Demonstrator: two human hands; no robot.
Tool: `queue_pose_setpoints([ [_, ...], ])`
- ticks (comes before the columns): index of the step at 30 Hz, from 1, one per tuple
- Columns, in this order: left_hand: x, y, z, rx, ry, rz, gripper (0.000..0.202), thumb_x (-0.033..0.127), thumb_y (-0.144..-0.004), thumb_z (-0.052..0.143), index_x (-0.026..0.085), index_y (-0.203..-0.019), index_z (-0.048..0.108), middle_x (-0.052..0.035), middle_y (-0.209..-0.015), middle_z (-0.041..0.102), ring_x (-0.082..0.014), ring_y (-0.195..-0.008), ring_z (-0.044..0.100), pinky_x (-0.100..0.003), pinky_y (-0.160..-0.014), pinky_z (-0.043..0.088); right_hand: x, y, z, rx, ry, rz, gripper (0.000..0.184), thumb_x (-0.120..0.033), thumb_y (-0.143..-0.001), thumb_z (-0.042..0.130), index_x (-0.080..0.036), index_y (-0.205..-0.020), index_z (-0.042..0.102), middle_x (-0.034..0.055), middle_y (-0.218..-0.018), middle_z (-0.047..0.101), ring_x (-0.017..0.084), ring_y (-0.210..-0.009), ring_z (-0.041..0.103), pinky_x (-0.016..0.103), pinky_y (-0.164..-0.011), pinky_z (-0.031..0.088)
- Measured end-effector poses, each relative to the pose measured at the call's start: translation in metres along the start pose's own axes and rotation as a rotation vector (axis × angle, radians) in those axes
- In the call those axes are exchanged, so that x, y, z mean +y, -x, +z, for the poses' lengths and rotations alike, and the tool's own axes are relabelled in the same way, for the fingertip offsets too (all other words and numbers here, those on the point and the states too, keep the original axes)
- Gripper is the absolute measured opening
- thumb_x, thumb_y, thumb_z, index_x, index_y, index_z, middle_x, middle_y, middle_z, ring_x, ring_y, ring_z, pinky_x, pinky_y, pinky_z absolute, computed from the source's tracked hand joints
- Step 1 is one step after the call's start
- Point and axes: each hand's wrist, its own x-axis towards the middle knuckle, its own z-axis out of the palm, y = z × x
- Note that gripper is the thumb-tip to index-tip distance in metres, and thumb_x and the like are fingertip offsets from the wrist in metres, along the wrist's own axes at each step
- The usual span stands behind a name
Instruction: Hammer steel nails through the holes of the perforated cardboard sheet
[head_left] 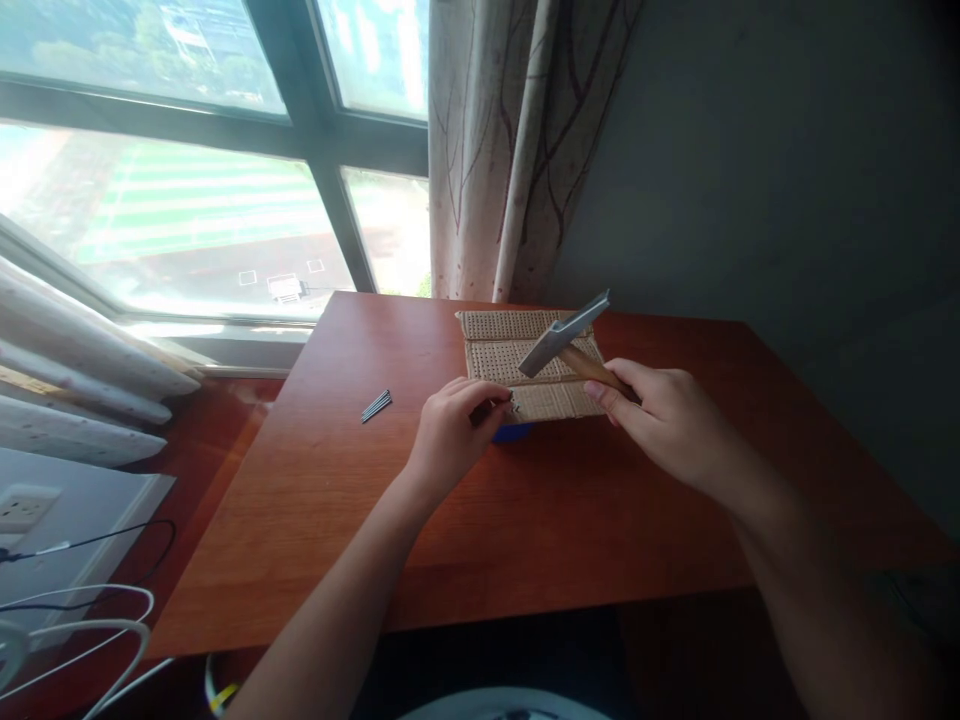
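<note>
My right hand (pixel 660 410) is closed round the wooden handle of a hammer (pixel 574 340), whose metal head hangs tilted above a piece of cardboard (pixel 555 402). Rows of small holes cover the cardboard's two farther panels. At its near left corner, my left hand (pixel 461 420) pinches with thumb and forefinger, by a small dark nail (pixel 513 402) that is mostly hidden by the fingertips. Under the cardboard's front edge shows part of a blue object (pixel 511 433). Left of my left hand lies a small bunch of nails (pixel 376 405).
The reddish wooden table (pixel 315 540) carries everything. Beyond its far edge hang patterned curtains (pixel 487 150) beside a large window (pixel 202 200). White and black cables (pixel 112 625) loop near a wall socket (pixel 26 508) at the lower left.
</note>
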Motion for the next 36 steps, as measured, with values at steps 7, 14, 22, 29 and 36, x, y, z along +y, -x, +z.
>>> queue_pose_setpoints([
  [7,0.000,0.000,0.000,-0.001,0.003,0.010,0.008,0.013,-0.085,0.066,0.020,-0.088,0.069,-0.0016,-0.078,0.071,-0.0152,-0.071,0.063,-0.027,-0.065,0.051,-0.017,-0.002,-0.010,-0.057,0.094,-0.060,0.032,-0.039,-0.098,0.050,-0.023,-0.071,0.045,-0.0035,-0.060,0.051,0.013,-0.055,0.047,0.030,-0.055,0.028],
  [14,-0.001,0.000,0.000,-0.014,-0.004,0.017,0.009,0.013,-0.086,0.065,0.020,-0.088,0.069,-0.0016,-0.079,0.071,-0.0151,-0.072,0.063,-0.027,-0.066,0.051,-0.017,-0.003,-0.006,-0.072,0.135,-0.054,0.031,-0.041,-0.099,0.048,-0.023,-0.074,0.047,-0.0025,-0.063,0.056,0.014,-0.058,0.049,0.030,-0.057,0.028],
  [22,0.001,-0.002,-0.001,-0.028,-0.030,0.017,0.009,0.014,-0.086,0.064,0.021,-0.086,0.069,-0.0018,-0.079,0.071,-0.0156,-0.073,0.064,-0.028,-0.067,0.052,-0.017,-0.002,-0.004,-0.102,0.159,-0.060,0.030,-0.041,-0.099,0.047,-0.023,-0.075,0.048,-0.0007,-0.064,0.058,0.015,-0.058,0.050,0.031,-0.057,0.027],
  [29,0.002,-0.001,-0.002,-0.036,-0.041,0.014,0.008,0.014,-0.086,0.065,0.021,-0.086,0.069,-0.0018,-0.080,0.072,-0.0158,-0.073,0.065,-0.028,-0.069,0.052,-0.016,-0.002,0.001,-0.084,0.154,-0.035,0.029,-0.040,-0.099,0.047,-0.023,-0.075,0.050,0.0003,-0.064,0.058,0.016,-0.058,0.052,0.031,-0.056,0.026],
  [36,0.002,-0.002,-0.002,-0.052,-0.070,0.027,0.008,0.013,-0.086,0.064,0.021,-0.086,0.067,-0.0015,-0.080,0.070,-0.0155,-0.073,0.062,-0.027,-0.068,0.049,-0.014,-0.002,0.004,-0.109,0.187,-0.041,0.028,-0.039,-0.098,0.046,-0.023,-0.076,0.047,0.0005,-0.065,0.059,0.017,-0.060,0.053,0.031,-0.058,0.027],
])
